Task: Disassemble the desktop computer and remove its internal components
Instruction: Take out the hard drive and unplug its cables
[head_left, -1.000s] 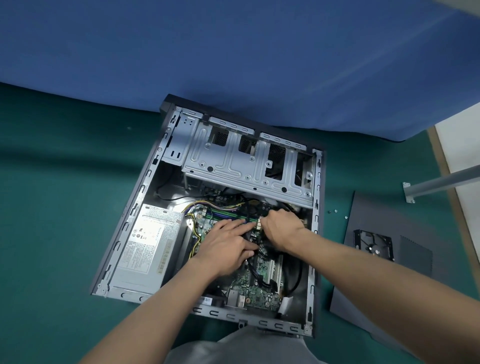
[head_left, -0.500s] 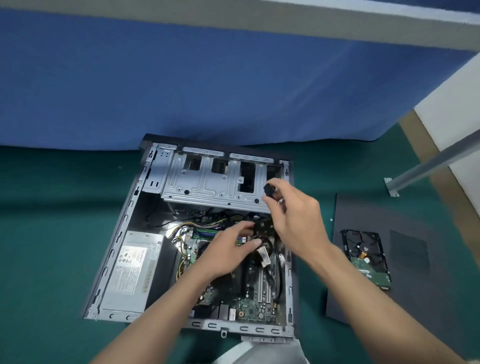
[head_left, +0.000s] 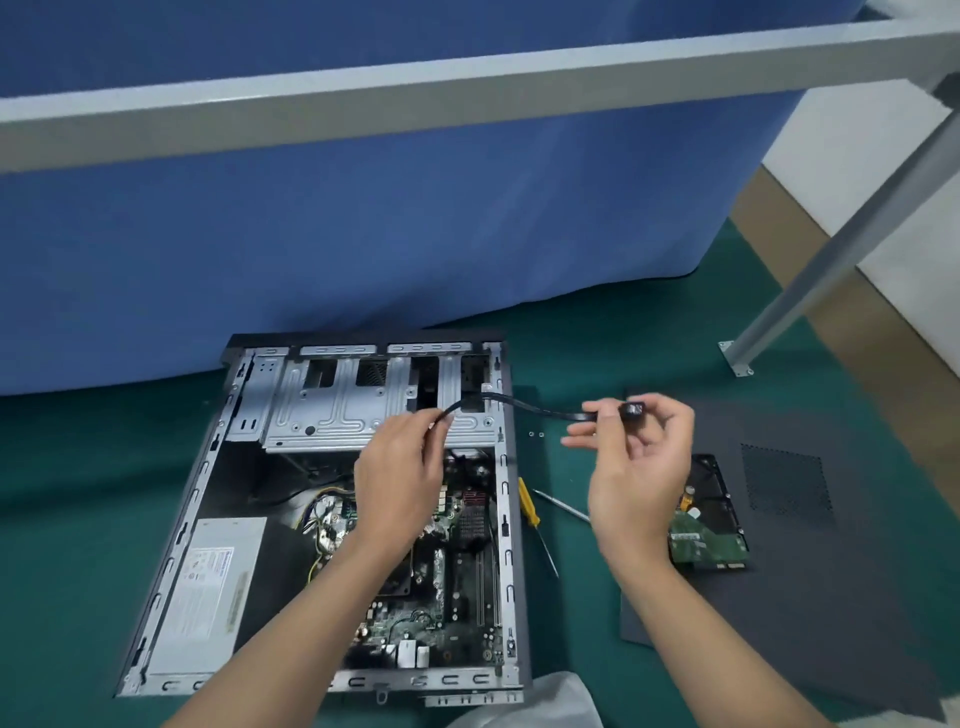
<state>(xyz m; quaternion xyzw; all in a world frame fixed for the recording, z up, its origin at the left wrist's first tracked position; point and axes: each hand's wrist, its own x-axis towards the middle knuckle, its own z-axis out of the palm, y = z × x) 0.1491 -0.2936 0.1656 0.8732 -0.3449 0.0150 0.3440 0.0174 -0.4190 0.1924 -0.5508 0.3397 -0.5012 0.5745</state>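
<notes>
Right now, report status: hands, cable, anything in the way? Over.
Left hand pinches cable above case. Right hand pinches its connector, beyond case's right wall. Other end hidden behind left hand. Screwdriver lies beside case, not in the way.

I see a makeshift repair workspace, green mat (head_left: 78, 467), blue cloth backdrop (head_left: 363, 234), metal frame (head_left: 415, 83), screwdriver (head_left: 529, 503) beside opened desktop case (head_left: 504, 525).
</notes>
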